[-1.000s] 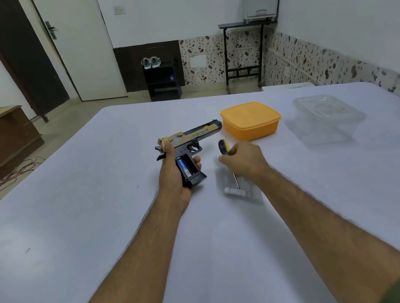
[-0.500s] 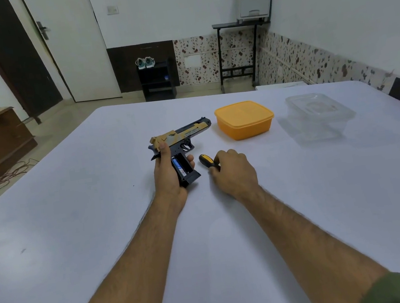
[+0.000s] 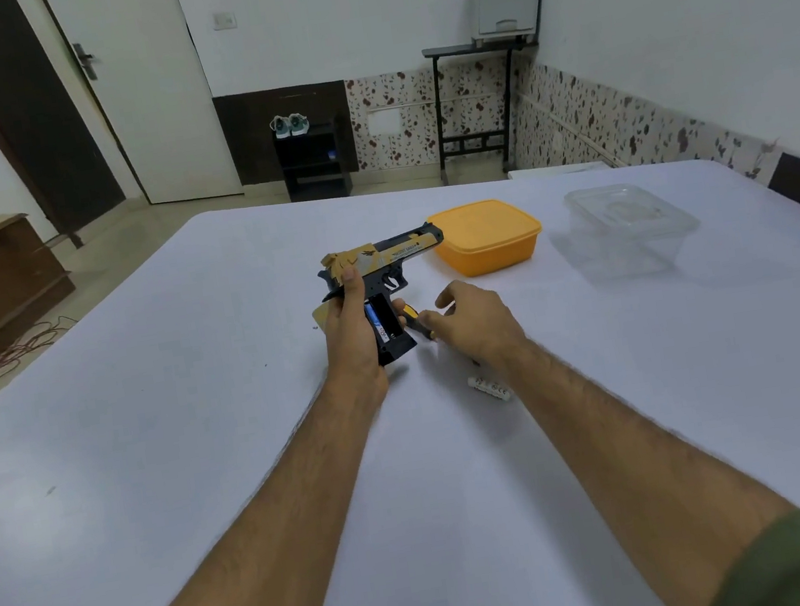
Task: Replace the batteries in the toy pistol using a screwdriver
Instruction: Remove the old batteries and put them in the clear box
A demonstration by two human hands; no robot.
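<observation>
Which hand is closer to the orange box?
The right hand. It hovers just in front of the orange box, slightly left of it. The left hand is farther left, gripping the toy pistol, whose muzzle nearly reaches the box.

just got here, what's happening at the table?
A person is mid battery swap on a toy pistol. The left hand holds it by the grip, whose compartment is open with a blue battery showing. The right hand has let go of the screwdriver, fingers relaxed. A white battery lies on the table.
</observation>
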